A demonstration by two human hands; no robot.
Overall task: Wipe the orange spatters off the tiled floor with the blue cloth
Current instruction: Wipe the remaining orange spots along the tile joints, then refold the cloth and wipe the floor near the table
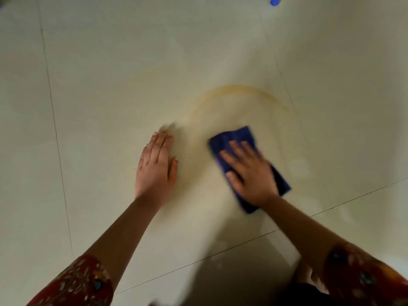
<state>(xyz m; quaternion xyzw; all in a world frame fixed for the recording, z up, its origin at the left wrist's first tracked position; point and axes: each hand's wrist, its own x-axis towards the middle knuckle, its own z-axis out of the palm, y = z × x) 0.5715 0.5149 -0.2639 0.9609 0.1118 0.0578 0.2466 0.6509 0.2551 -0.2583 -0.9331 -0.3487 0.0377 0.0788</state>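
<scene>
A folded blue cloth [234, 138] lies flat on the pale tiled floor [110, 85]. My right hand [249, 173] presses down on it, fingers spread over its middle, and looks blurred. A faint orange smear [238, 88] curves in an arc on the tile just beyond the cloth, with a paler orange haze inside the arc. My left hand [155, 166] rests palm-down on the floor to the left of the cloth, fingers together, holding nothing.
A small blue object [274, 1] sits at the far top edge of the view. Dark grout lines [56, 133] cross the floor to the left and in front of me. My patterned red sleeves [84, 283] show at the bottom corners.
</scene>
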